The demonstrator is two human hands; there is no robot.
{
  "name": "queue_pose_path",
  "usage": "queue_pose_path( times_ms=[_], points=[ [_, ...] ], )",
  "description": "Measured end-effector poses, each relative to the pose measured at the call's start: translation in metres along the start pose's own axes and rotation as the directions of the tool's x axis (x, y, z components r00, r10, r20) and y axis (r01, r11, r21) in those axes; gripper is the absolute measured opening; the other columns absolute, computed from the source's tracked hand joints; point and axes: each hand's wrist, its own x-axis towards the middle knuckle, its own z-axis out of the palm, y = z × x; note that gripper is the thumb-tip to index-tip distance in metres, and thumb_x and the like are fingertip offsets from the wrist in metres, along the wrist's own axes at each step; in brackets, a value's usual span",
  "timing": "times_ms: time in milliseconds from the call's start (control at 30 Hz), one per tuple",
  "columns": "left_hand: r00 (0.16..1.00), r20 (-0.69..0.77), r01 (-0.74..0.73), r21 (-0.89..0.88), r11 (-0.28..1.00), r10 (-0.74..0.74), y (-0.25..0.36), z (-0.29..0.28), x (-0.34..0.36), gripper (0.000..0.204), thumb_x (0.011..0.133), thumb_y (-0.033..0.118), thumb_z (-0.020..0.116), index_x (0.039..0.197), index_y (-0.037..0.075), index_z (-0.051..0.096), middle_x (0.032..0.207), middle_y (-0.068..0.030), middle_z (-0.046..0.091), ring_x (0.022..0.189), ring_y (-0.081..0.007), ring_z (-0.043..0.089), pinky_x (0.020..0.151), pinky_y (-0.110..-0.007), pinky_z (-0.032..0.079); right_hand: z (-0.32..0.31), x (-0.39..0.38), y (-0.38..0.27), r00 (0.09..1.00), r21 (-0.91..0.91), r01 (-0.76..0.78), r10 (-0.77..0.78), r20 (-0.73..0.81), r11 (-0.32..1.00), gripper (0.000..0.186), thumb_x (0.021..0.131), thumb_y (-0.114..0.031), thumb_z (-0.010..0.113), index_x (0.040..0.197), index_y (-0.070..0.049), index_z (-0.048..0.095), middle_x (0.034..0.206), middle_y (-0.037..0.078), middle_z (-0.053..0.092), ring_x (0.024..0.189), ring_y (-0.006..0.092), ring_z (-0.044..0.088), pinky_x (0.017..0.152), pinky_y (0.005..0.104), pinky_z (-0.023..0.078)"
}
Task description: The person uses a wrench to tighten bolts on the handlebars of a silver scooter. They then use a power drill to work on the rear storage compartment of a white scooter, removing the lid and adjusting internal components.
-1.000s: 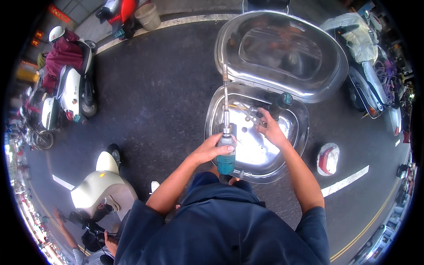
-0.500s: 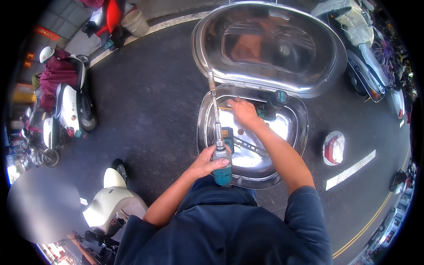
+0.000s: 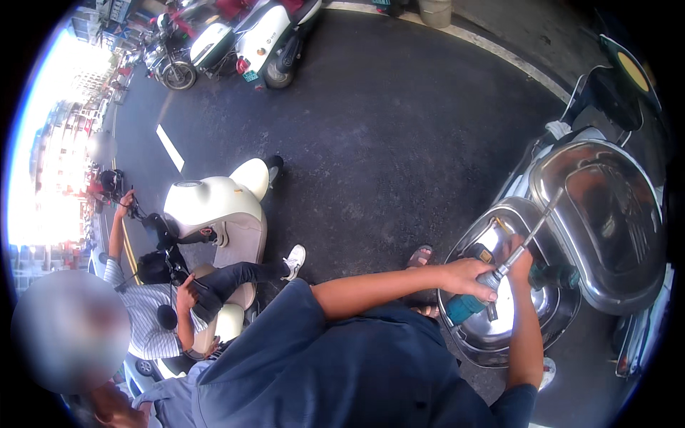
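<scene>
My left hand (image 3: 467, 278) is closed around a teal power driver (image 3: 465, 308) with a long, thin metal bit extension (image 3: 540, 222) that points up and to the right. Beneath it is a shiny oval metal case (image 3: 467, 232), standing open. My right hand (image 3: 521, 265) reaches into the case behind the extension. Its fingers look bent together, and what they hold, if anything, is hidden. Beside that hand a second teal and black power tool (image 3: 555, 277) lies at the case's right side. A black and yellow block (image 3: 478, 252) shows near my left hand.
The case's polished lid (image 3: 606, 221) leans open at the right, against a parked scooter (image 3: 596, 96). Left of me a person (image 3: 153, 314) sits on a cream scooter (image 3: 214, 203), one foot on the road. White scooters (image 3: 267, 43) stand farther off, and a bucket (image 3: 435, 13) by the kerb.
My view has swung left, so the case and lid now sit at the right, and the person on the cream scooter is in fuller view. My left hand still grips the power driver.
</scene>
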Motion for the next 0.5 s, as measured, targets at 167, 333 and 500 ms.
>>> queue_pose_path(
  times_ms=[167, 333, 500],
  points=[
    [0.998, -0.048, -0.047, 0.036, 0.998, 0.049, -0.003, 0.000, -0.004, 0.075, 0.083, 0.060, 0.070, 0.120, -0.005, 0.062, 0.094, -0.0219, 0.071, 0.090, -0.0338, 0.070, 0.082, -0.041, 0.052, 0.058, -0.074, 0.053, 0.990, 0.194, 0.034, -0.059, 0.125, 0.980, 0.034, 0.083, -0.025, 0.072, 0.111, -0.007, 0.067, 0.090, 0.017, 0.072, 0.085, 0.0374, 0.071, 0.070, 0.0478, 0.055],
    [0.997, -0.045, -0.052, 0.073, 0.996, 0.056, -0.012, 0.000, 0.005, 0.083, 0.082, 0.065, 0.068, 0.126, -0.005, 0.059, 0.102, -0.0262, 0.069, 0.097, -0.0394, 0.068, 0.085, -0.046, 0.051, 0.026, -0.079, 0.007, 0.973, 0.333, -0.159, 0.091, 0.210, 0.930, 0.040, 0.085, -0.022, 0.070, 0.119, -0.004, 0.063, 0.099, 0.013, 0.074, 0.089, 0.0267, 0.073, 0.077, 0.0406, 0.055],
    [0.970, -0.198, -0.092, 0.226, 0.970, 0.138, -0.010, 0.009, -0.009, 0.090, 0.076, 0.059, 0.073, 0.140, 0.002, 0.046, 0.126, -0.0224, 0.055, 0.122, -0.0391, 0.052, 0.100, -0.048, 0.043, 0.037, -0.079, 0.016, 0.969, 0.378, -0.130, 0.037, 0.243, 0.917, 0.041, 0.086, -0.016, 0.068, 0.124, 0.000, 0.060, 0.107, 0.015, 0.070, 0.095, 0.0262, 0.069, 0.085, 0.0408, 0.052]
  ],
)
